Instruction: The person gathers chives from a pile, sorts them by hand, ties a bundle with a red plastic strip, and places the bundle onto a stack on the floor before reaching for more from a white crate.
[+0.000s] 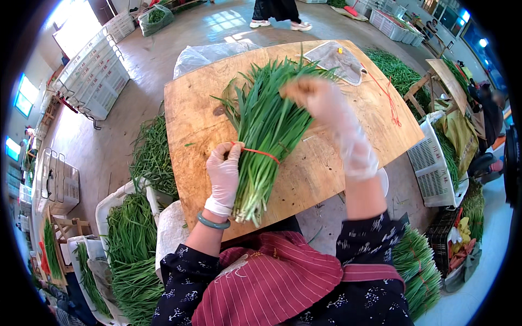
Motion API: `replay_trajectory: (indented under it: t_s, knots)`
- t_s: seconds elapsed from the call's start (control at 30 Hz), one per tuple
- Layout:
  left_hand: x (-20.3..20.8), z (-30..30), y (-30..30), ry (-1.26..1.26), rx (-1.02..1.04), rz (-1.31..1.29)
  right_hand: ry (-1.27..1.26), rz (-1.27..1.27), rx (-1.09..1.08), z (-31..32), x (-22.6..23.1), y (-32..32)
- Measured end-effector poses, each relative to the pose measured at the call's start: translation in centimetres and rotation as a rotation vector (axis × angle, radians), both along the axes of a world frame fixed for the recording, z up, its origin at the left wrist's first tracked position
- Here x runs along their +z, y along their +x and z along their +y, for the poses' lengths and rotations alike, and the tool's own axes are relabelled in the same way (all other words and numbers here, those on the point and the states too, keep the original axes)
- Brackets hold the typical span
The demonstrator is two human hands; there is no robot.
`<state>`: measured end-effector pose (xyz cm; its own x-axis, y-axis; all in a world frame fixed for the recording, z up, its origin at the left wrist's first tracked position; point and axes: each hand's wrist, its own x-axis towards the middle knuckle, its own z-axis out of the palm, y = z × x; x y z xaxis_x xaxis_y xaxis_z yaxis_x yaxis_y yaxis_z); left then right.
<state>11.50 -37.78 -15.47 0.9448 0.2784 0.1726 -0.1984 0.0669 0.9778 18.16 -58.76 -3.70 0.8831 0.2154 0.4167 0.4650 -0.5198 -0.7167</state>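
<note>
a bundle of long green leaves (274, 122) lies across the middle of the wooden tabletop (190, 125), leaf tips toward its far edge and pale stalk ends toward its near edge. a red band (263, 154) crosses the bundle above the stalk ends. the gloved left hand (224, 168), on the tabletop's left half, is closed at the thumb and fingertips, pinching the band's left end against the bundle. the gloved right hand (309, 93) is over the leaf tips toward the tabletop's far side; it is blurred, so i cannot tell whether it grips any leaves. a grey cloth (338, 61) lies at the tabletop's far right corner, with loose red strings (390, 102) along its right side. left of the tabletop, loose greens (151, 155) are heaped on the floor (142, 70), and stacked white crates (98, 79) stand farther off. right of it is a white basket (429, 168) of greens, and beyond its far edge a person (274, 11) in dark trousers is partly in view.
</note>
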Motion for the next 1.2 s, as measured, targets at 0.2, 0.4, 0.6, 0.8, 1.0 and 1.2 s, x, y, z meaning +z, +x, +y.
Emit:
replay_trajectory:
  t_s: [0.2, 0.4, 0.6, 0.8, 1.0, 1.2]
  knots:
    - [0.1, 0.1, 0.5, -0.016, -0.023, 0.001, 0.029, 0.448, -0.242, 0.3, -7.9, -6.1]
    - [-0.5, 0.3, 0.8, -0.034, -0.006, 0.000, 0.549, 0.457, -0.232, -2.5, -7.8, -5.7]
    - [-1.1, 2.2, 1.4, -0.275, -0.065, 0.099, 0.628, 0.396, -0.102, -5.9, -4.8, -6.8]
    - [-2.0, 2.9, 1.9, -0.328, -0.067, 0.157, 0.137, 0.369, -0.040, -1.7, -5.3, -6.8]
    - [-1.8, 2.6, 1.8, -0.382, -0.049, 0.160, -0.193, 0.143, 0.001, 2.9, -0.2, -4.6]
    - [-0.9, 1.9, 1.4, -0.333, -0.044, 0.079, -0.047, -0.579, 0.101, 16.3, 4.1, -0.4]
